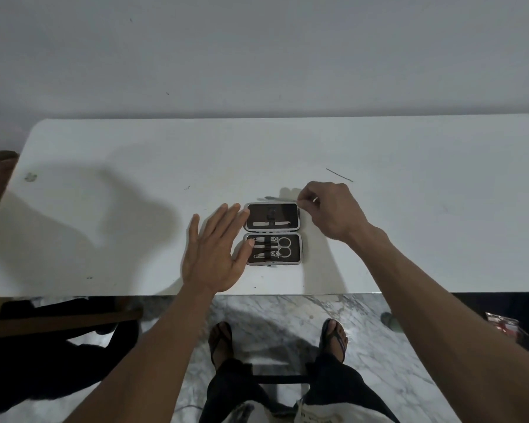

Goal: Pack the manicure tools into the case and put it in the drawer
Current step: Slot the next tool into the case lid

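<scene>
A small manicure case (300,239) lies open flat on the white table (135,193). Its near half holds scissors (283,247), a nail clipper and another tool under an elastic strap. The far half holds one slim tool (272,222). My left hand (217,248) hovers flat with fingers spread at the case's left edge, fingertips touching its rim. My right hand (330,209) sits at the case's far right corner, pinching one end of a thin metal tool (280,198) that lies just beyond the case.
A thin dark stick (339,174) lies on the table beyond my right hand. A wooden chair (58,322) stands at the left under the table edge. My feet in sandals are on the marble floor below. A red packet (501,323) lies on the floor at the right.
</scene>
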